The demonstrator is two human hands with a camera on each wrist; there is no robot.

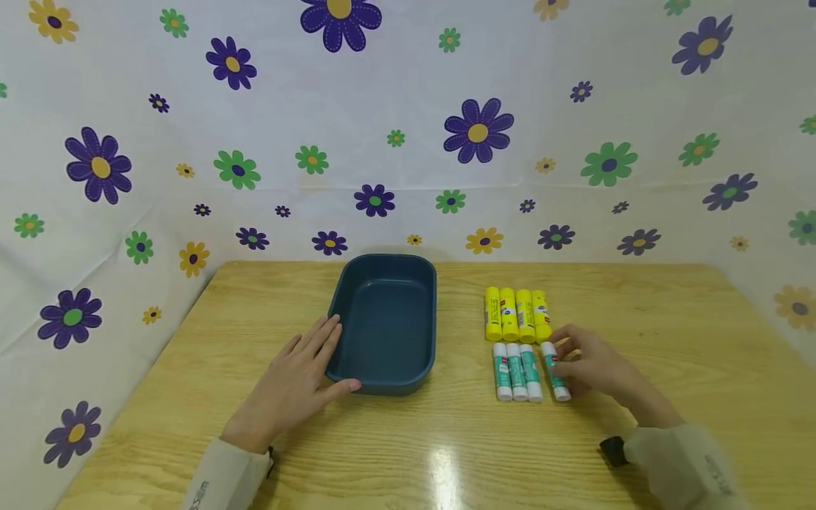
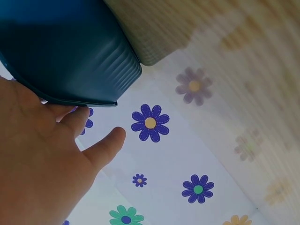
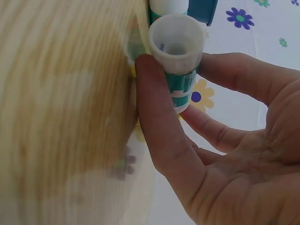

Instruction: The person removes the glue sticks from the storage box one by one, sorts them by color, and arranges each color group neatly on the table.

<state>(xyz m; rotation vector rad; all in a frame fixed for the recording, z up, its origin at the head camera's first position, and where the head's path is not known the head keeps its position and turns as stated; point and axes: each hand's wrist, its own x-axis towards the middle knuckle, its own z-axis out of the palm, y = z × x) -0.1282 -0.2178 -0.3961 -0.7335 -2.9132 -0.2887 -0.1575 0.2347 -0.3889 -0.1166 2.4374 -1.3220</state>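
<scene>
My right hand [image 1: 589, 365] pinches a green-and-white glue stick [image 1: 554, 372] between thumb and fingers; the right wrist view shows its hollow white end [image 3: 177, 40] close up. That stick lies slightly apart from three more green-and-white glue sticks [image 1: 517, 372] in a row to its left. Just behind them, several yellow glue sticks [image 1: 516, 315] lie side by side. My left hand [image 1: 293, 382] rests with straight fingers on the left rim of a dark blue plastic bin [image 1: 392, 386], the thumb near its front corner. In the left wrist view the fingers meet the bin's rim [image 2: 70, 101].
A light wooden table [image 1: 446, 439] carries everything. Behind it and at the sides hangs a white cloth [image 1: 408, 92] printed with flowers. The bin stands left of the glue sticks, with a strip of table between them.
</scene>
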